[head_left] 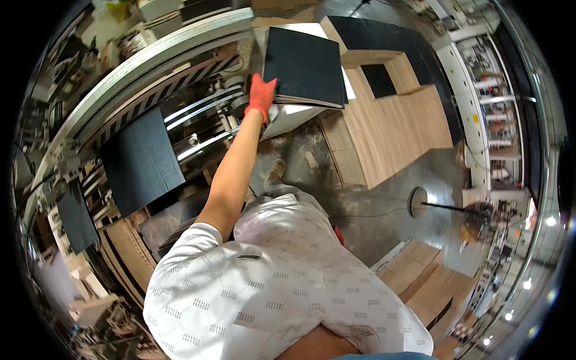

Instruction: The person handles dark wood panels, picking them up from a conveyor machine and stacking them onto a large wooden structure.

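My left hand [261, 97], in a red glove, reaches far forward to the near left corner of a black panel [305, 63]. Its fingers close on the panel's left edge. That panel lies on top of a small stack, and the light board edges [309, 102] show along the near side. A white surface carries the stack. Of my right hand, only a patch of red glove [339, 236] shows beside my shirt, and its fingers are hidden.
Another black panel [144, 161] rests on the machine's metal rails [207, 105] at left. Wood-grain panels [396, 129] are stacked to the right, beside more black boards [384, 37]. A floor fan [418, 202] with a pole stands at right, and a cable crosses the floor.
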